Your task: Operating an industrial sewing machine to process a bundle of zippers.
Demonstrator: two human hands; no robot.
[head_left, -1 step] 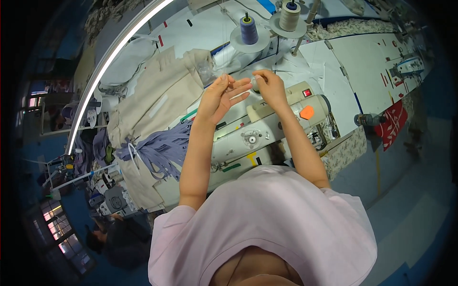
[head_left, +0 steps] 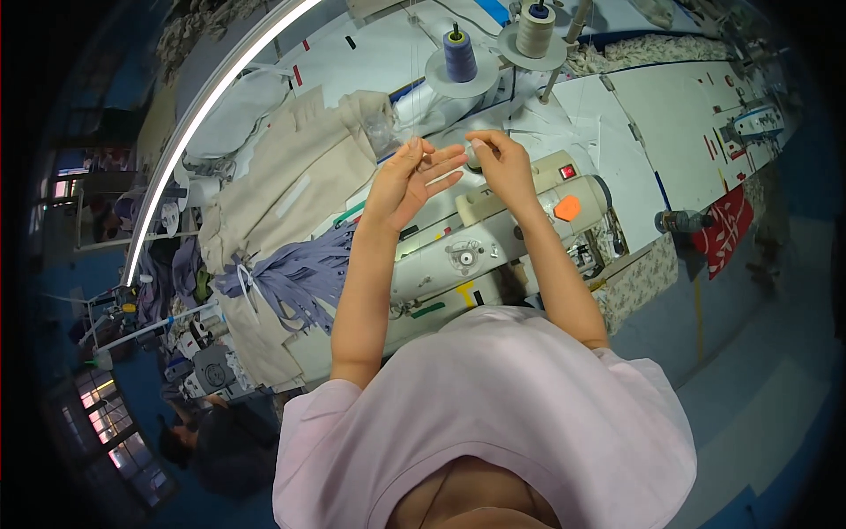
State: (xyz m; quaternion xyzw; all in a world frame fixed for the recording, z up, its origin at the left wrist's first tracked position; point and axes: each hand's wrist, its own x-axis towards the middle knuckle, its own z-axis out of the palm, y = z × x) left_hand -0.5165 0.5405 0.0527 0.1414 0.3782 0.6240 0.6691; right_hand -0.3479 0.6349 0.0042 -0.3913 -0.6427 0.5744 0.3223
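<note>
My left hand [head_left: 407, 182] is raised over the sewing machine [head_left: 458, 256], thumb and forefinger pinched together, the other fingers stretched to the right. Facing it, my right hand [head_left: 502, 167] has its thumb and forefinger closed. What either pinch holds is too fine to make out; faint thread lines run above the left hand. A small whitish round thing [head_left: 472, 159] shows beside the right fingertips. Behind the hands stand a purple thread cone [head_left: 459, 57] and a cream thread cone [head_left: 534, 35] on round plates.
Beige fabric [head_left: 282, 176] covers the table's left side, with a tied bundle of purple strips [head_left: 304, 278] in front. An orange hexagonal piece [head_left: 567, 208] sits on the machine. A bright lamp tube [head_left: 194, 115] arches at left. A person [head_left: 220, 441] is at lower left.
My right hand has shifted very slightly; otherwise both hands keep their pose.
</note>
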